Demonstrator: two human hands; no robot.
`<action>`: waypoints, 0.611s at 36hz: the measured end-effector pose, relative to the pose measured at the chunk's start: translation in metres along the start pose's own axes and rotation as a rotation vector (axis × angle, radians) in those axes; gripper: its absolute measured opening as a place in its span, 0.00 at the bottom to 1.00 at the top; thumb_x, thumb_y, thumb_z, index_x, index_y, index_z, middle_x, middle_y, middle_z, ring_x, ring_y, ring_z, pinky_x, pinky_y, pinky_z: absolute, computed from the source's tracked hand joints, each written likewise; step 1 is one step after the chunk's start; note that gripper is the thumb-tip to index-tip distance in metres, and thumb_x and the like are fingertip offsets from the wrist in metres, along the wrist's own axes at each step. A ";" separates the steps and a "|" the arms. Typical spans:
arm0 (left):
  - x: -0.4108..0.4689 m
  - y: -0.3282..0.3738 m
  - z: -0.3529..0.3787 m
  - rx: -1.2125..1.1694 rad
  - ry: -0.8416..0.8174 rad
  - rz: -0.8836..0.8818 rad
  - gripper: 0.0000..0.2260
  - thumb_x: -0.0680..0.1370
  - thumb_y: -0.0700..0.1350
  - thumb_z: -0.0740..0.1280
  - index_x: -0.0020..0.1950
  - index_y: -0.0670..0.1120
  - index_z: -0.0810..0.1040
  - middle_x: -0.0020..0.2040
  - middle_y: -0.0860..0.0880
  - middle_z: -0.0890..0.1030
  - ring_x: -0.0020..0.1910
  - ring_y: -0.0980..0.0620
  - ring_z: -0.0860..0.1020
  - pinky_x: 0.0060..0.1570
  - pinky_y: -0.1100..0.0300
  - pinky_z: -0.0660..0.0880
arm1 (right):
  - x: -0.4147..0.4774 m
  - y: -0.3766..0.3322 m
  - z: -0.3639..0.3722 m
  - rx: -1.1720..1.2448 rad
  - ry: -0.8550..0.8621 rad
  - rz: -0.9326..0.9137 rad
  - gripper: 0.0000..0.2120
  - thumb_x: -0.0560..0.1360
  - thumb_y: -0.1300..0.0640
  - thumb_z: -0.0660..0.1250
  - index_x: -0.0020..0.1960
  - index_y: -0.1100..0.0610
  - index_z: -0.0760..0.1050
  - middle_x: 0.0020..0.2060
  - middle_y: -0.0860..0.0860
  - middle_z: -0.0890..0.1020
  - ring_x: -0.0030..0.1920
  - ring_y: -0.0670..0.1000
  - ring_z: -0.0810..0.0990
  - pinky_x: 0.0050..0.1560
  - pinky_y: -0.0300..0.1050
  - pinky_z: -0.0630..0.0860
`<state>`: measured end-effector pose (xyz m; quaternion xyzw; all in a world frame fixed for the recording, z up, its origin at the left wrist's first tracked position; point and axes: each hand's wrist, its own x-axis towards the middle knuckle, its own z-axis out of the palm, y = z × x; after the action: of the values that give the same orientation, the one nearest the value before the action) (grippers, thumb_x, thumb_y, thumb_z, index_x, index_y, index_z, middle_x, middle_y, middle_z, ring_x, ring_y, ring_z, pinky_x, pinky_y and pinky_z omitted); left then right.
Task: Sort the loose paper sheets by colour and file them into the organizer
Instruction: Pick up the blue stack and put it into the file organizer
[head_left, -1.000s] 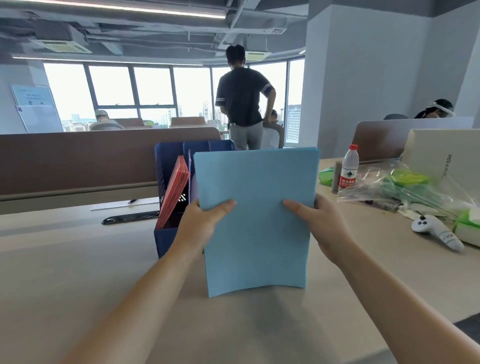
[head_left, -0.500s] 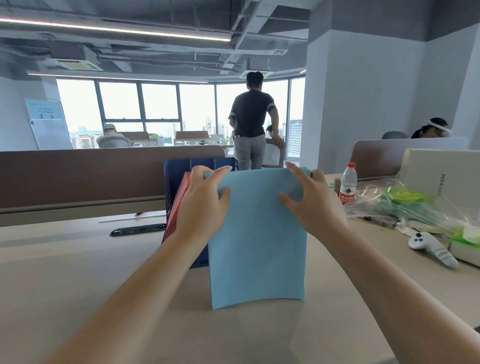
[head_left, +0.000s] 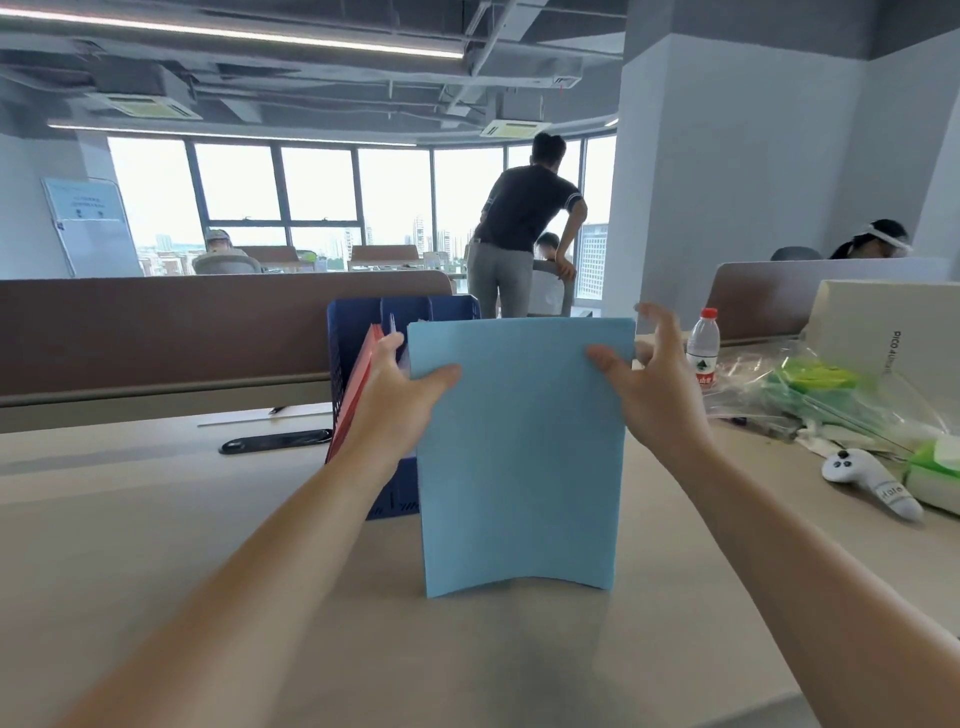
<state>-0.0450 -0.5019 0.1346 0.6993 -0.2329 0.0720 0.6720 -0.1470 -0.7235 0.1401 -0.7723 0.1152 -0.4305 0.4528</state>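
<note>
Left hand (head_left: 400, 395) pinches the blue paper stack (head_left: 519, 457), right hand (head_left: 649, 384) spread open, thumb touching it. Stack stands on the surface (head_left: 156, 519) before the organizer (head_left: 358, 317); looks light and floppy, so hold both side edges.

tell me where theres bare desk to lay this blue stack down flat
The widest bare desk is left of the organizer, nearer than the black flat object. It is also bare in front of the blue stack, toward the near edge. The right side is crowded: bottle, plastic bag, white controller.
</note>
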 end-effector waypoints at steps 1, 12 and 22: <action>-0.001 -0.007 -0.001 -0.094 -0.049 -0.033 0.23 0.76 0.48 0.72 0.69 0.50 0.69 0.56 0.53 0.82 0.47 0.56 0.83 0.39 0.64 0.77 | -0.004 0.006 0.002 0.109 -0.030 0.071 0.25 0.74 0.44 0.73 0.66 0.48 0.68 0.44 0.47 0.84 0.41 0.45 0.84 0.35 0.34 0.77; -0.012 -0.043 0.016 -0.348 -0.319 -0.200 0.09 0.80 0.41 0.65 0.58 0.49 0.81 0.53 0.49 0.85 0.51 0.50 0.84 0.48 0.57 0.81 | -0.023 0.062 0.024 0.605 -0.415 0.442 0.19 0.71 0.54 0.73 0.59 0.61 0.80 0.54 0.56 0.85 0.54 0.56 0.85 0.56 0.53 0.79; -0.013 -0.062 0.034 -0.239 -0.120 -0.191 0.07 0.79 0.42 0.68 0.45 0.52 0.83 0.45 0.53 0.86 0.47 0.49 0.85 0.54 0.49 0.79 | -0.031 0.082 0.036 0.498 -0.351 0.424 0.09 0.75 0.58 0.72 0.55 0.57 0.82 0.53 0.52 0.86 0.54 0.54 0.84 0.61 0.56 0.78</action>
<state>-0.0371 -0.5326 0.0701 0.6363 -0.2123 -0.0623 0.7391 -0.1207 -0.7301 0.0492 -0.6596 0.0849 -0.2032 0.7186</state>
